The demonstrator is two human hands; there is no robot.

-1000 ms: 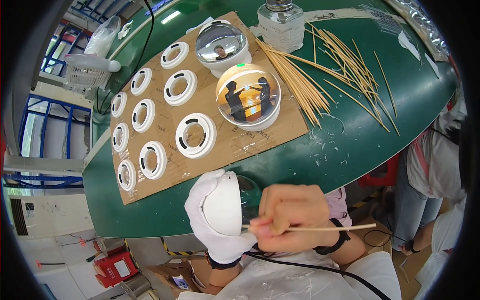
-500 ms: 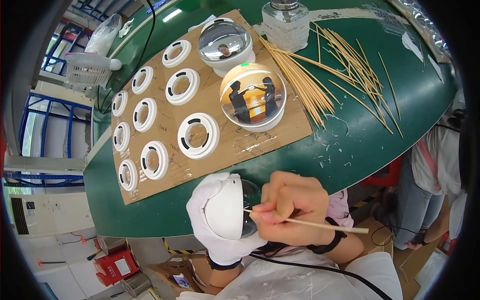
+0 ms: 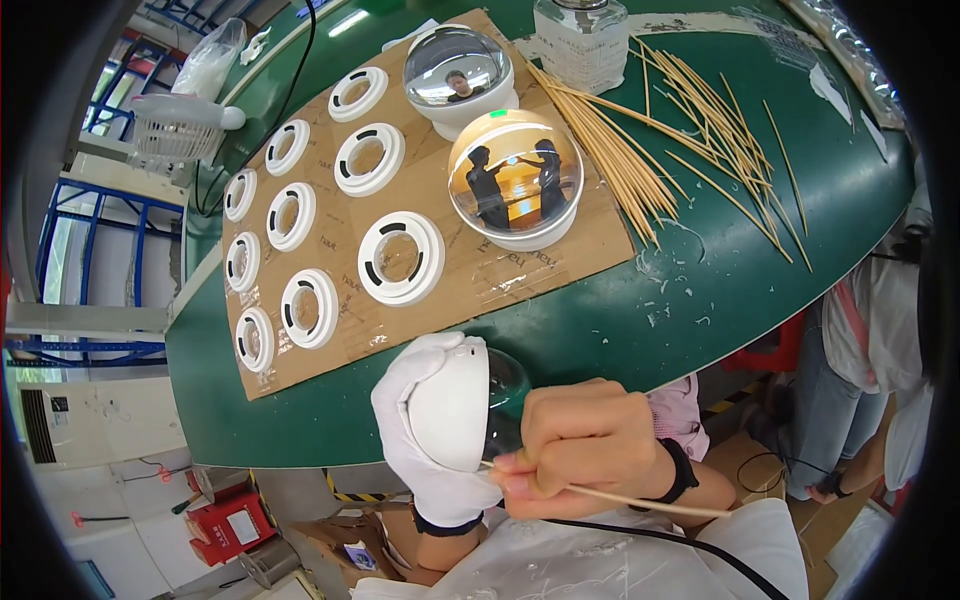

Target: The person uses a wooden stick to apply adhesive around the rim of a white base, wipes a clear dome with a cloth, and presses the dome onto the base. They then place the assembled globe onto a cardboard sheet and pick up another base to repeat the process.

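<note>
My left hand, in a white glove, is wrapped round a white globe base just in front of the table edge. The base lies on its side, its clear dome pointing right. Bare and closed, my right hand pinches a thin wooden stick. The stick's tip meets the lower end of the seam between base and dome. My right fingers hide part of the dome.
White rings stand in rows on a cardboard sheet, beside a globe with an orange couple scene and a clear-domed globe. Loose sticks, a glass jar and white shavings lie to the right. A person is at far right.
My right hand has moved down along the seam, taking the stick's tip from its middle to its lower end. More of the dome shows. My left hand keeps its grip.
</note>
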